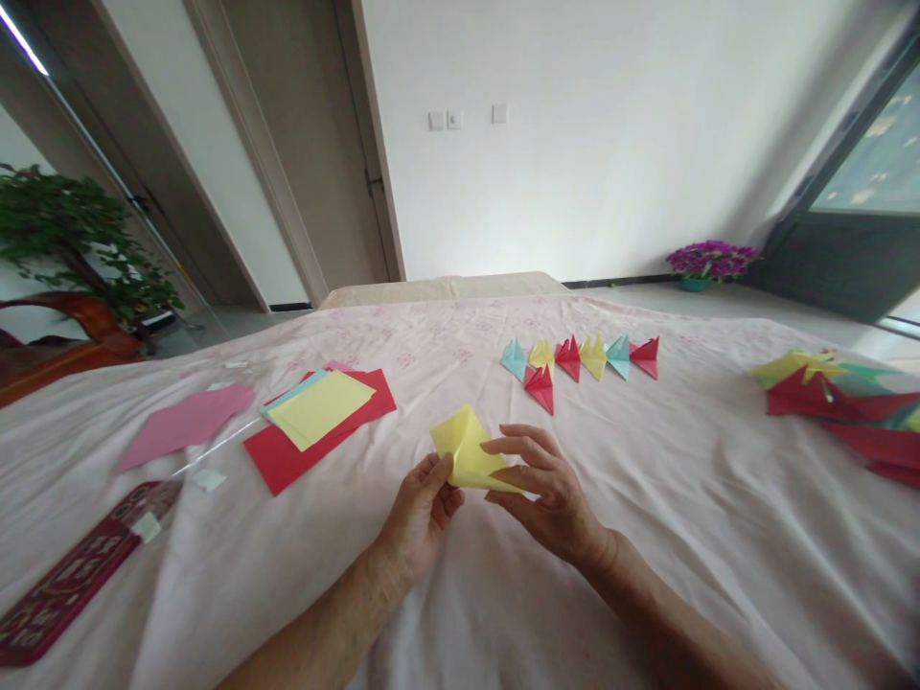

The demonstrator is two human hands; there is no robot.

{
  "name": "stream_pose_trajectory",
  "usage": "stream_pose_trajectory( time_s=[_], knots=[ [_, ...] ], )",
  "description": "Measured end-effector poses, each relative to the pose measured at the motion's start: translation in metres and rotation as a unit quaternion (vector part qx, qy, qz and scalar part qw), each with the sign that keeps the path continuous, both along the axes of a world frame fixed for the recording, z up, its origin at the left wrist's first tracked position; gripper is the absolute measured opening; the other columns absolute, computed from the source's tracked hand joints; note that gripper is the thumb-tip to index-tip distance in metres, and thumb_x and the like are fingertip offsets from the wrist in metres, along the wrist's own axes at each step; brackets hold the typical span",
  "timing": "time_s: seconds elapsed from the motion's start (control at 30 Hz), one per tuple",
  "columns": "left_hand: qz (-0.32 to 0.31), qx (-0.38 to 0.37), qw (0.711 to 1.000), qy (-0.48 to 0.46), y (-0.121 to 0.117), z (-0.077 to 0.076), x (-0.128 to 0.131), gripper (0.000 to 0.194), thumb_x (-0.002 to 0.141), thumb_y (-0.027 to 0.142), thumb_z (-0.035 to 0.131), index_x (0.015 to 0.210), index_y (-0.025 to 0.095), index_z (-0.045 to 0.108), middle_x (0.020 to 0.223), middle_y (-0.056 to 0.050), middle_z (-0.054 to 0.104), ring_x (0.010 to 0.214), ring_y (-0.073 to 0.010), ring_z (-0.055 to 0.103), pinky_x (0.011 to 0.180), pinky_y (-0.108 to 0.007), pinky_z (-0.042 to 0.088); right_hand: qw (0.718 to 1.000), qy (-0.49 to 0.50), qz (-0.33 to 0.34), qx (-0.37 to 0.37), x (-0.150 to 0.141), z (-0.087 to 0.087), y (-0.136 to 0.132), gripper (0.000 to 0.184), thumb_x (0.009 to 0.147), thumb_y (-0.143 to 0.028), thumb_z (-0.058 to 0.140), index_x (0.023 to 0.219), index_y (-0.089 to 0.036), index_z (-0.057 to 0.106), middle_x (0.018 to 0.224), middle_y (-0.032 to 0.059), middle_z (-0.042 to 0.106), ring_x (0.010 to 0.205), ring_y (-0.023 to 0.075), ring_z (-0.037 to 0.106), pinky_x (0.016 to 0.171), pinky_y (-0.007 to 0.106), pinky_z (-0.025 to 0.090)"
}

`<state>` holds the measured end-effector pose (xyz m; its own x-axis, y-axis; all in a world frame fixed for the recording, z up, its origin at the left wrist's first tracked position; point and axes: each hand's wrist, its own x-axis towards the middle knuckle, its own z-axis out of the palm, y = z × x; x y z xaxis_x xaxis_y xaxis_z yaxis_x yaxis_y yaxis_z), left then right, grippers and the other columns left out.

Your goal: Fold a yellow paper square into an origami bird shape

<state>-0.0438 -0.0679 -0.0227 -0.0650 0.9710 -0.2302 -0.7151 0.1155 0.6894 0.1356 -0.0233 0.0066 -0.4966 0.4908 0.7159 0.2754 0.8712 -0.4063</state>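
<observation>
A yellow sheet of origami paper (471, 450), partly folded and bent along a crease, is held up over the cloth in front of me. My left hand (424, 503) pinches its lower left edge between thumb and fingers. On the right side, the thumb and fingers of my right hand (550, 484) close around the paper's right corner, with the upper fingers spread over it. Just beyond lie several small folded paper pieces in a row, among them a red one (540, 387) nearest my hands, a blue one (514, 358) and a yellow one (593, 356).
Loose sheets, a yellow one (323, 407) over a red one (370, 393), lie at left beside pink paper (185, 422). A dark red patterned case (68, 575) rests at lower left. More folded red paper (826, 398) lies at far right. Pale cloth (647, 594) covers the surface.
</observation>
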Motion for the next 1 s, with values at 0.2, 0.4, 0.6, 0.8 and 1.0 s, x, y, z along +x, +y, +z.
stream_pose_trajectory(
  time_s=[0.2,0.4,0.6,0.8,1.0],
  knots=[
    [-0.039,0.009,0.996,0.074,-0.003,0.0,0.003,0.028,0.071,0.031,0.079,0.094,0.016,0.07,0.084,-0.001,0.067,0.067,-0.0073,0.058,0.058,-0.016,0.046,1.0,0.028,0.006,-0.013,-0.003,0.001,0.002,0.014,0.08,-0.021,0.072,0.092,-0.028,0.071,0.091,0.0022,0.072,0.105,0.0243,0.059,0.087,0.041,0.049],
    [-0.052,0.013,0.992,0.11,-0.005,-0.001,0.005,0.028,0.07,0.035,0.079,0.09,0.017,0.07,0.076,0.0,0.065,0.065,-0.0084,0.055,0.059,-0.019,0.042,0.996,0.059,-0.047,-0.054,-0.006,-0.003,-0.001,0.007,0.082,-0.022,0.069,0.088,-0.027,0.07,0.095,0.0052,0.068,0.095,0.0229,0.06,0.081,0.039,0.05],
    [-0.076,0.032,0.988,0.127,-0.008,0.002,0.007,0.027,0.074,0.036,0.076,0.092,0.018,0.069,0.075,0.0,0.062,0.065,-0.0089,0.053,0.059,-0.019,0.041,0.979,0.118,-0.086,-0.142,-0.014,-0.007,-0.008,0.003,0.081,-0.024,0.069,0.084,-0.023,0.066,0.108,0.0074,0.058,0.094,0.0213,0.059,0.075,0.034,0.052],
    [-0.075,0.035,0.986,0.145,-0.008,0.003,0.008,0.024,0.076,0.035,0.074,0.093,0.019,0.069,0.076,0.001,0.063,0.065,-0.009,0.053,0.061,-0.02,0.041,0.947,0.163,-0.112,-0.253,-0.023,-0.015,-0.009,0.034,0.073,-0.022,0.073,0.105,-0.023,0.062,0.111,0.0069,0.054,0.088,0.0195,0.058,0.062,0.027,0.051],
    [-0.08,0.062,0.979,0.175,-0.012,0.005,0.01,0.023,0.084,0.039,0.064,0.09,0.017,0.069,0.084,-0.003,0.064,0.075,-0.0127,0.058,0.065,-0.022,0.042,0.914,0.21,-0.132,-0.322,-0.025,-0.017,-0.008,0.069,0.07,-0.03,0.076,0.133,-0.024,0.048,0.114,0.0089,0.06,0.094,0.0244,0.06,0.077,0.037,0.053]
  ],
)
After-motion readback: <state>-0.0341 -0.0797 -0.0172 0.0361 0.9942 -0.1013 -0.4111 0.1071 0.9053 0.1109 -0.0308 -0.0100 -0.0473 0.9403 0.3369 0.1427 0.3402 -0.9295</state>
